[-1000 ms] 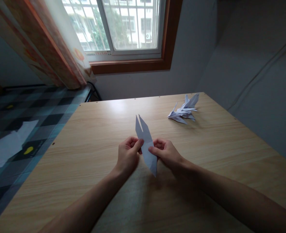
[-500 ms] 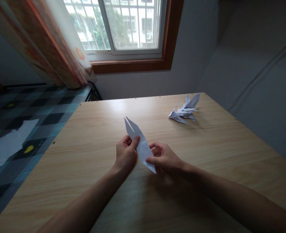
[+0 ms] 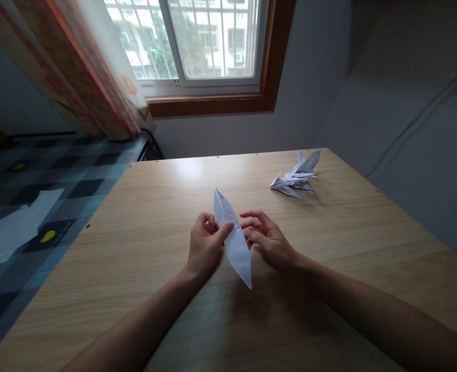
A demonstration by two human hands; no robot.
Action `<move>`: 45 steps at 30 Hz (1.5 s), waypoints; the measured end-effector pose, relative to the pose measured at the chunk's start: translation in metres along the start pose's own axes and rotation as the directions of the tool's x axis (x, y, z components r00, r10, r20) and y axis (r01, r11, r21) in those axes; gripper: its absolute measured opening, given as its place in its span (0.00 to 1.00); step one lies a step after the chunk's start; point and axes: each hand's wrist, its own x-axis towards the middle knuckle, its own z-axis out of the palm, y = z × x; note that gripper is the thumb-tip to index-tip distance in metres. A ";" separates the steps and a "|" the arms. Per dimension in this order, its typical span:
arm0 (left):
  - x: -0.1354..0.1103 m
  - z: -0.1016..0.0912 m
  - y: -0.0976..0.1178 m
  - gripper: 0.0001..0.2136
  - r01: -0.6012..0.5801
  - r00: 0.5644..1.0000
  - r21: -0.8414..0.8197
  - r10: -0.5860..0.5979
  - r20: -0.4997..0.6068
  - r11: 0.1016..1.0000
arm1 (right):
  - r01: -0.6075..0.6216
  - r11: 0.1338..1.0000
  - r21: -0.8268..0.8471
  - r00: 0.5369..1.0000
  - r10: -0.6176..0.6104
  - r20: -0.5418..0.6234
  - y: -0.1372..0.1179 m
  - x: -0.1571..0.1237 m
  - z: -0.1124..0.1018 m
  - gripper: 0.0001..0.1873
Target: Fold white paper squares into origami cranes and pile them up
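A long piece of folded white paper [image 3: 238, 250], pointed at both ends, is held above the wooden table, slanting from upper left to lower right. A narrow slit runs down its upper part. My left hand [image 3: 208, 240] pinches its left side, thumb on top and the other fingers partly hidden behind. On the other side, my right hand [image 3: 269, 240] is beside the paper's right edge with its fingers apart and slightly bent. Whether a right fingertip touches the edge I cannot tell.
Several folded white paper pieces [image 3: 296, 178] lie clustered at the table's [image 3: 154, 206] far right. Left of the table, white sheets [image 3: 15, 232] rest on a checked cloth [image 3: 84, 188]. A window [image 3: 216, 46] and curtain [image 3: 81, 67] are behind.
My right hand has let go of the paper's lower right part and moved up along its edge with fingers opened. The paper has turned more upright, and its upper slit has narrowed.
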 end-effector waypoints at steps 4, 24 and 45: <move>-0.003 -0.001 0.001 0.14 0.006 0.996 0.100 -0.015 0.088 0.995 | 0.037 0.998 -0.046 0.999 -0.035 0.040 0.003 0.000 -0.001 0.10; -0.003 -0.014 -0.005 0.15 0.141 0.907 0.031 -0.142 0.397 0.990 | 0.102 0.987 -0.124 0.984 -0.118 -0.135 0.002 0.001 -0.010 0.15; -0.012 -0.005 -0.006 0.08 -0.119 0.965 0.389 0.013 0.264 0.913 | 0.006 0.996 -0.084 0.939 -0.034 -0.342 0.011 -0.002 -0.005 0.14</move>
